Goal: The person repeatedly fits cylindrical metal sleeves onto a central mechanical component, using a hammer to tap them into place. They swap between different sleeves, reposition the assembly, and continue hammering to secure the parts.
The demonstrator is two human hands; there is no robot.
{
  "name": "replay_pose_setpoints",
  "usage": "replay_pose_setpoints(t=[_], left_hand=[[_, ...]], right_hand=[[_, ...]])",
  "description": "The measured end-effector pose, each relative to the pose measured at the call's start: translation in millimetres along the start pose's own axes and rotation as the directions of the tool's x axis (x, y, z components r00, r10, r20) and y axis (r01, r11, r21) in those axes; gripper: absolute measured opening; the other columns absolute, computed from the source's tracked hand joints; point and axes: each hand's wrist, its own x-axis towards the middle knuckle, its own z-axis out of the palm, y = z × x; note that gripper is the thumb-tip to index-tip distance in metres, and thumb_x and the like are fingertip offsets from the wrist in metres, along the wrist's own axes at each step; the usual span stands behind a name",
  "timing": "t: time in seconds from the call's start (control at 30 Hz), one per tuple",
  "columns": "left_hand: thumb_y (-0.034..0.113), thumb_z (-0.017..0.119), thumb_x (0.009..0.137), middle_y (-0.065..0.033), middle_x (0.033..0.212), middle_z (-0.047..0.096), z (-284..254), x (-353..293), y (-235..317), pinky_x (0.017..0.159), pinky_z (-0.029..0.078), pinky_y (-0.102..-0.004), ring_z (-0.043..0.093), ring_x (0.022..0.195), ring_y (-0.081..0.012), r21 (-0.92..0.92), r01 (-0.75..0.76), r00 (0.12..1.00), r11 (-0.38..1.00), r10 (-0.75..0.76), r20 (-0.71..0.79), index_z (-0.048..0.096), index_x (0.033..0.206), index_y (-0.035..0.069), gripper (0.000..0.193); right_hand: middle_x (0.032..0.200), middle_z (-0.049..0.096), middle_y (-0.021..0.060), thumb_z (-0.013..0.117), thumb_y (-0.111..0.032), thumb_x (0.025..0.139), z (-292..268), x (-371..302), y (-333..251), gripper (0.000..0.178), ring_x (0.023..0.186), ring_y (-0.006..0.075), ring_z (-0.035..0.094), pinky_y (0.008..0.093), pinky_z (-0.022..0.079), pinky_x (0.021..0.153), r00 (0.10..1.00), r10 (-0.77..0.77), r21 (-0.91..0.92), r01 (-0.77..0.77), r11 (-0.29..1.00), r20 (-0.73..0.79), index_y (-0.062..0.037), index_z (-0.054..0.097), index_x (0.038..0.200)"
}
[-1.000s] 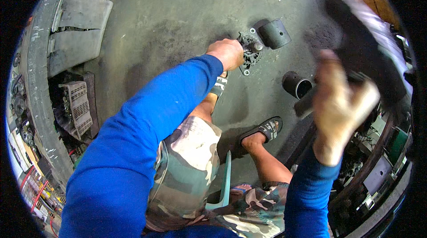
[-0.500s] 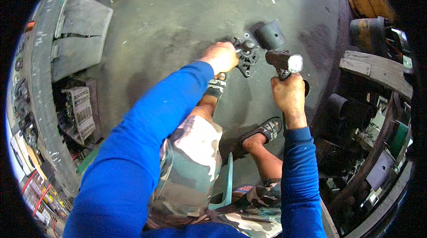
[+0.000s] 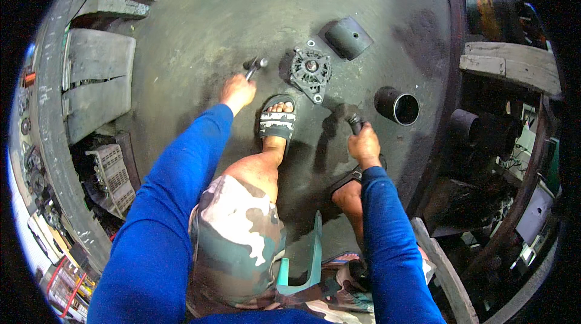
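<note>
My left hand is closed round the handle of a small steel tool with a hammer-like head, held left of the alternator. This round finned alternator part lies on the floor, its mounting ears at top and bottom and a shaft at its centre. Farther right, a dark metal cylinder with a small hole lies on its side. My right hand grips a hammer, whose head is smeared by motion, low over the floor. Beyond it lies an open-ended dark pipe piece.
My sandalled foot is just below the alternator. A cracked grey panel and a slotted metal casing stand at the left. On the right are a wooden beam, a rusty drum and piled scrap.
My left hand has drawn the small tool leftward off the alternator, baring its centre. My right hand has lowered the hammer toward me. The view has shifted slightly.
</note>
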Motion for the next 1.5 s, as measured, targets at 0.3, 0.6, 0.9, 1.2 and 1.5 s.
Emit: replay_pose_setpoints(t=[0.3, 0.6, 0.9, 1.2, 1.5], left_hand=[[0.028, 0.063, 0.100, -0.0356, 0.129, 0.065, 83.1, 12.1, -36.7, 0.109, 0.048, -0.0539, 0.062, 0.124, -0.0503, -0.072, 0.031, 1.000, 0.997, -0.031, 0.004, 0.056, 0.132, -0.008, 0.049], [0.042, 0.070, 0.096, -0.0329, 0.132, 0.066, 7.1, 43.5, 64.7, 0.108, 0.050, -0.0468, 0.067, 0.120, -0.0416, -0.613, -0.049, 0.996, 0.788, 0.087, 0.033, 0.059, 0.138, -0.008, 0.067], [0.049, 0.078, 0.089, -0.0234, 0.117, 0.074, -6.5, 62.9, 148.8, 0.090, 0.060, -0.0464, 0.074, 0.103, -0.0324, -0.792, 0.304, 0.909, 0.530, 0.087, 0.408, 0.064, 0.128, -0.012, 0.073], [0.052, 0.081, 0.084, -0.0331, 0.118, 0.073, 14.6, 68.4, 134.6, 0.100, 0.054, -0.0413, 0.072, 0.113, -0.0360, -0.721, -0.087, 0.981, 0.687, 0.184, 0.057, 0.066, 0.122, -0.017, 0.080], [0.055, 0.075, 0.089, -0.0341, 0.127, 0.069, -10.0, 57.4, 151.3, 0.109, 0.049, -0.0405, 0.066, 0.124, -0.0425, -0.546, -0.162, 0.964, 0.822, 0.250, 0.089, 0.062, 0.132, -0.015, 0.083]], right_hand=[[0.138, 0.060, 0.0266, 0.070, -0.013, 0.086, 92.8, 21.2, 35.1, 0.054, 0.127, 0.0446, 0.059, 0.0489, 0.048, 0.110, 0.997, 0.058, 0.156, -0.050, 0.987, -0.042, 0.0041, 0.056, 0.135], [0.139, 0.061, 0.0368, 0.045, -0.067, 0.104, 32.0, 36.1, -67.2, 0.088, 0.137, 0.0462, 0.056, 0.0468, 0.041, 0.118, 0.987, -0.055, 0.662, -0.060, 0.747, 0.152, 0.0136, 0.059, 0.138], [0.141, 0.064, 0.0304, 0.064, -0.053, 0.103, 46.2, 30.6, -115.9, 0.083, 0.136, 0.0366, 0.059, 0.0402, 0.044, 0.115, 0.970, 0.008, 0.829, -0.212, 0.518, 0.243, 0.0161, 0.050, 0.146], [0.150, 0.054, 0.0348, 0.065, -0.051, 0.103, 50.0, 22.9, -119.5, 0.092, 0.141, 0.0362, 0.054, 0.0377, 0.041, 0.118, 0.957, -0.018, 0.805, -0.235, 0.545, 0.291, 0.0180, 0.033, 0.155], [0.134, 0.067, 0.0303, 0.058, -0.049, 0.106, 52.7, 12.2, -131.6, 0.067, 0.130, 0.0423, 0.063, 0.0443, 0.047, 0.110, 0.967, 0.017, 0.844, -0.231, 0.484, 0.255, 0.0093, 0.057, 0.139]])
